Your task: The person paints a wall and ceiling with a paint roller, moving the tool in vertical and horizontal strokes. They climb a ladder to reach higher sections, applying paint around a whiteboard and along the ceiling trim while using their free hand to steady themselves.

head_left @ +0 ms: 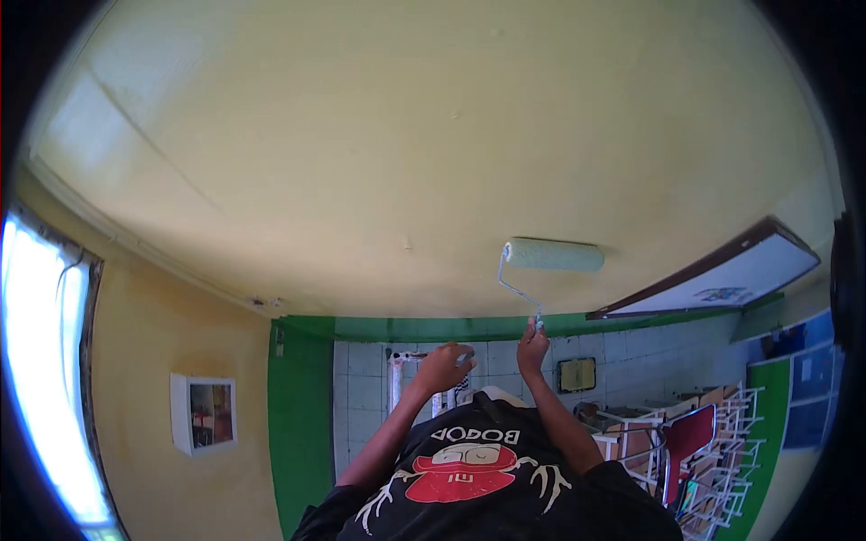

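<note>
My right hand (533,347) is wrapped round the handle of a paint roller (554,254). The roller's long, pale sleeve lies level against the yellow wall (379,135), joined to the handle by a bent wire frame. Lower and to the left, my left hand (442,367) is closed in front of my body. A small greyish thing shows at its fingers, and I cannot tell what it is. Beside that hand stands a white, paint-marked metal frame (395,383), partly hidden by my arm.
A paint tray (575,375) sits on the tiled floor (631,361) to the right. A whiteboard (722,275) with a dark frame hangs on the wall. Stacked chairs and desks (713,451) crowd the lower right. At left are a bright window (45,361) and a white-framed box (206,413).
</note>
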Demonstrator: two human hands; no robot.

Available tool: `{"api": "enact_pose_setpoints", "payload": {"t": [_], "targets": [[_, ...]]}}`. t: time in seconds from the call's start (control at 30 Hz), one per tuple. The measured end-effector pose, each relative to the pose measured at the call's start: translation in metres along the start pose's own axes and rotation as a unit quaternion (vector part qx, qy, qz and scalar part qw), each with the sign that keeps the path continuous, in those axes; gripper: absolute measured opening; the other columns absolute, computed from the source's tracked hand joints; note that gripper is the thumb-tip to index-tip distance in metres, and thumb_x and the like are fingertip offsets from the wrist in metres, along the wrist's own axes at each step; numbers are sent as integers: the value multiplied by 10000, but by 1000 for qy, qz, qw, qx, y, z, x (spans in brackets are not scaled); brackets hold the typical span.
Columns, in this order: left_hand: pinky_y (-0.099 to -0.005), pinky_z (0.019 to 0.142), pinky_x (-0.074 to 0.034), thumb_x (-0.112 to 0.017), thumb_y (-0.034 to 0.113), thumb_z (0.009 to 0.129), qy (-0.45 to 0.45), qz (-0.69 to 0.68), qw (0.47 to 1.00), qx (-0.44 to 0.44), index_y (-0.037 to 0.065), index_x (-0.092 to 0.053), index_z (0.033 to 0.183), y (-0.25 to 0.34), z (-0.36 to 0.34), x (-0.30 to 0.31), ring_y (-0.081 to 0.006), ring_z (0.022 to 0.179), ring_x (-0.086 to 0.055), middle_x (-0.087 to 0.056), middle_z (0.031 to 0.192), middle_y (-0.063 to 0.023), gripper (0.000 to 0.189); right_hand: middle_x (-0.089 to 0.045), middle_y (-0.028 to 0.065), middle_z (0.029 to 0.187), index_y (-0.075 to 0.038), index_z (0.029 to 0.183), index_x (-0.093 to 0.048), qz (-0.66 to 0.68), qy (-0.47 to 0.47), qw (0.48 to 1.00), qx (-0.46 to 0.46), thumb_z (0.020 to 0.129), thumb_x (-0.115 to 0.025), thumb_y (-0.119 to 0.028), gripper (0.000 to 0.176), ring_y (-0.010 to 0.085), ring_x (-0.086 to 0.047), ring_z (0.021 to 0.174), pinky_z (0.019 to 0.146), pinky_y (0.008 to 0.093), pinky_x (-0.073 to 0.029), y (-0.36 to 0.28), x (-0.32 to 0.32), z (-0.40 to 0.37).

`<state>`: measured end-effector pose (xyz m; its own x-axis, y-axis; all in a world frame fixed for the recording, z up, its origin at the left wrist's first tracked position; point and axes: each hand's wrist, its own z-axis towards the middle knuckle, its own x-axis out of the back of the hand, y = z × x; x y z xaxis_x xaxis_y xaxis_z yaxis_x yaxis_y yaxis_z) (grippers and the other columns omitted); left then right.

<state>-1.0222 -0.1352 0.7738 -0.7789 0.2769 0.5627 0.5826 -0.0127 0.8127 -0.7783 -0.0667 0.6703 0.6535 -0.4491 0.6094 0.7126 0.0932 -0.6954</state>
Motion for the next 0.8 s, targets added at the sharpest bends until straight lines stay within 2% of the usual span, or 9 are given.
{"api": "enact_pose_setpoints", "payload": {"t": [0.17,0.3,0.37,0.43,0.53,0.63,0.7,0.73,0.8], "targets": [[-480,945,-517,-652,374,929,-1,-12,1000,-6,37,-689,1210,-51,-9,-38,-419,1086,-651,-672,1183,-250,441,-553,156,566,22,876,-588,21,-17,999,-33,1070,-487,-235,337,303,-618,493,466,424,-432,-15,18,-18],[-480,960,-513,-637,414,935,13,-44,998,48,43,-684,1222,-82,-21,-53,-426,1104,-643,-666,1201,-252,471,-553,151,573,8,887,-582,66,-72,995,28,1053,-524,-224,292,309,-623,496,464,422,-436,-5,41,-45],[-489,964,-512,-629,450,932,39,16,992,115,34,-674,1237,-107,-33,-65,-426,1120,-636,-658,1215,-261,518,-554,152,573,2,888,-580,70,-103,989,77,1044,-542,-219,273,316,-623,496,462,422,-437,-3,55,-53],[-482,982,-500,-605,509,941,24,37,985,166,-2,-661,1238,-133,-48,-78,-404,1147,-631,-673,1196,-254,594,-589,166,602,-15,881,-585,33,-225,968,102,1016,-585,-203,232,338,-638,517,465,437,-449,-1,66,-59],[-489,983,-500,-609,504,930,-16,57,964,258,3,-669,1226,-170,-78,-102,-406,1162,-627,-671,1196,-262,585,-605,179,635,-25,872,-596,24,-327,935,131,993,-614,-184,200,342,-654,562,502,407,-485,-1,63,-61],[-497,984,-506,-634,469,889,-78,19,931,357,10,-682,1208,-190,-117,-123,-414,1145,-637,-658,1225,-262,561,-644,167,675,-34,887,-600,-1,-422,884,201,970,-649,-210,200,359,-662,588,510,441,-500,-14,57,-56],[-471,1041,-478,-658,441,861,-174,3,886,429,6,-616,1311,-196,-144,-138,-406,1218,-599,-594,1335,-278,628,-655,156,686,-35,903,-600,20,-440,858,264,961,-664,-222,206,351,-668,591,519,450,-510,-25,45,-51],[-471,1041,-478,-658,441,861,-166,-6,884,437,6,-616,1311,-198,-160,-150,-406,1218,-599,-594,1335,-278,628,-667,144,697,-35,919,-600,39,-447,835,319,951,-679,-235,217,343,-673,594,529,460,-520,-31,38,-51],[-430,1109,-431,-695,439,833,23,11,917,397,30,-461,1468,-201,-192,-179,-395,1328,-517,-465,1483,-277,791,-674,135,696,-36,936,-604,46,-472,809,346,933,-705,-264,249,345,-681,608,552,454,-534,-49,16,-53]]}}
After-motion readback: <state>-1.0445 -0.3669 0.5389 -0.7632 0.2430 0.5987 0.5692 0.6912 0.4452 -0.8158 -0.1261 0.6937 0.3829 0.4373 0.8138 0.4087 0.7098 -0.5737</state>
